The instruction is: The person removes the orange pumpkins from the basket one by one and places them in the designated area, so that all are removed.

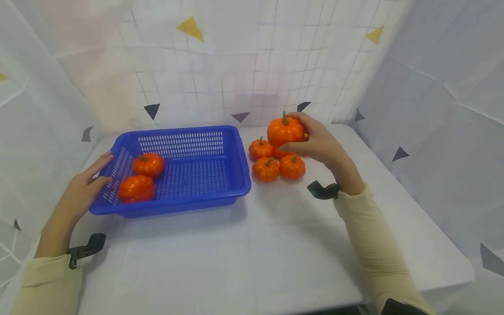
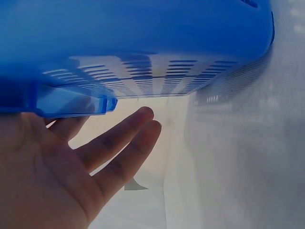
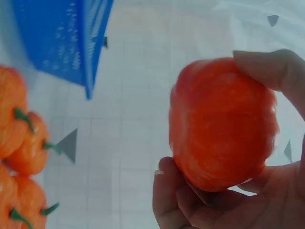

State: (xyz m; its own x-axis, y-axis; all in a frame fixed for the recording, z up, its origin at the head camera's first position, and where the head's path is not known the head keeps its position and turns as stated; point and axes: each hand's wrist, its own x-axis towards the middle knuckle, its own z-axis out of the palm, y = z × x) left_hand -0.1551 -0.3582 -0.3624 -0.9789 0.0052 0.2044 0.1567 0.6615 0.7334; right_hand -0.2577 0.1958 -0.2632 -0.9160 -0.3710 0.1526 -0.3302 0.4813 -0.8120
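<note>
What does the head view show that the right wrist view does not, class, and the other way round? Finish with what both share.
Only the head view: the left hand at the left rim of the blue perforated plastic basket, two ribbed orange pumpkins inside that basket, and the green stem on the held ribbed orange pumpkin.

Only the right wrist view: a close, stemless face of the held pumpkin.

Both: the right hand holding its pumpkin, a group of orange pumpkins with green stems outside the basket, and at least part of the basket.
</note>
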